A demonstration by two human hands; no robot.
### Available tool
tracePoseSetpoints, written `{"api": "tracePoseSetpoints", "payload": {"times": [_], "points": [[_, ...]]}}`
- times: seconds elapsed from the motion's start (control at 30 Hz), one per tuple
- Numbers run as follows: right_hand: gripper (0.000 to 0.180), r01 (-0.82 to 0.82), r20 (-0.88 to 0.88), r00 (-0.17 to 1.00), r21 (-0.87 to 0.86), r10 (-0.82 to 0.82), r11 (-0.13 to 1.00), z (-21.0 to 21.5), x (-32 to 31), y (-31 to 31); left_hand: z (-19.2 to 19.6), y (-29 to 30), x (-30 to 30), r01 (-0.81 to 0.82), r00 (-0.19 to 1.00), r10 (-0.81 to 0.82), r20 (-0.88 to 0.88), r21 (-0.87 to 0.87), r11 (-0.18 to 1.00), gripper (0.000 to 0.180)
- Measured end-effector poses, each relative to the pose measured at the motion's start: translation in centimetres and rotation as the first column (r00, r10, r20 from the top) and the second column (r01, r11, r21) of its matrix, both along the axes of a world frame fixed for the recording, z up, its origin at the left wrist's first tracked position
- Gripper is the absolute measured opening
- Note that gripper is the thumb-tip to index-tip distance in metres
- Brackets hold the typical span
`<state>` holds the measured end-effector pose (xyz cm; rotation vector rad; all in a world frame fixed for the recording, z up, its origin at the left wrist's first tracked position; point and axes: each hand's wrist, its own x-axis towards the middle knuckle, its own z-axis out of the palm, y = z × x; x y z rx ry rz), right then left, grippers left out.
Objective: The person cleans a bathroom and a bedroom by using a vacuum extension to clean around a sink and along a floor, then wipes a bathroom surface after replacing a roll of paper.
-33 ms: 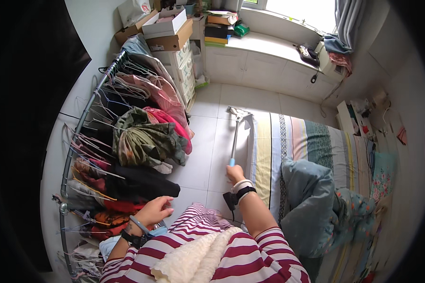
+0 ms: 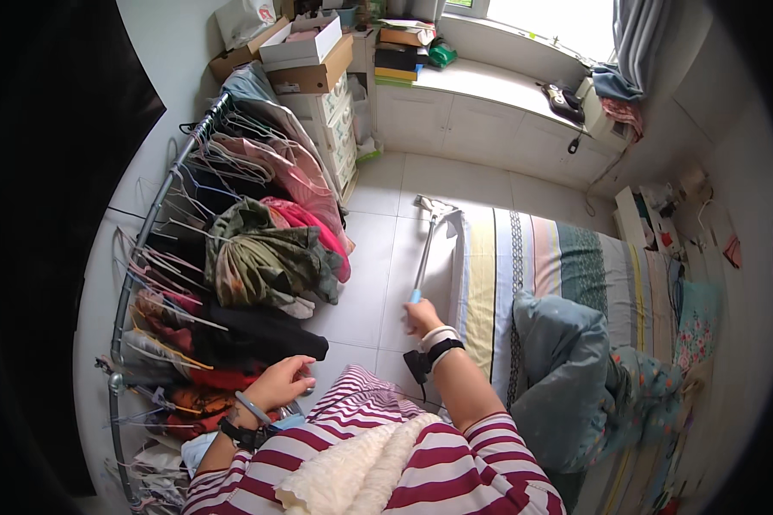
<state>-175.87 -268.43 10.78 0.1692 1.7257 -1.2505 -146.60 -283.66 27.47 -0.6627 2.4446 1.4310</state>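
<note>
My right hand (image 2: pixel 423 318) is closed around the light-blue grip of a mop (image 2: pixel 424 255). The metal pole slants forward, and the flat mop head (image 2: pixel 435 206) rests on the tiled floor near the far corner of the bed. My left hand (image 2: pixel 276 384) hangs in front of my body, fingers loosely bent and apart, with nothing seen in it. It is nearest to a black garment (image 2: pixel 262 333) on the clothes rack. Part of the left fingers is turned from view.
A metal clothes rack (image 2: pixel 159 199) full of clothes stands on the left. On the right is a bed (image 2: pixel 481 283) with striped sheets and a bunched blue-green quilt (image 2: pixel 563 369). White cabinets (image 2: pixel 472 124) run under the window; boxes (image 2: pixel 305 56) sit on a drawer unit.
My right hand and the mop's grip have shifted slightly left, tilting the pole a little more. The mop head stays in about the same place. My left hand barely differs.
</note>
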Motion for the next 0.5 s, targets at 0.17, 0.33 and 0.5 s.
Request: {"api": "tracePoseSetpoints", "payload": {"times": [0.17, 0.33, 0.5], "points": [[0.040, -0.357, -0.091, 0.932, -0.056, 0.351, 0.933, 4.8, 0.4, -8.8, -0.2, -4.5, -5.0, -0.057, 0.998, 0.058, -0.015, 0.044, 0.997, 0.041], [0.053, -0.836, 0.007, 0.536, -0.133, 0.844, 0.532, 7.5, 0.7, -15.5, -1.4, -9.1, -10.7, -0.038, 0.999, 0.037, -0.023, -0.087, 0.995, 0.061], [0.044, -0.794, 0.151, 0.341, -0.482, 0.928, 0.371, 8.6, 1.0, -21.7, 1.7, -11.8, -15.0, 0.006, 0.977, 0.091, 0.194, -0.448, 0.894, 0.036]]}}
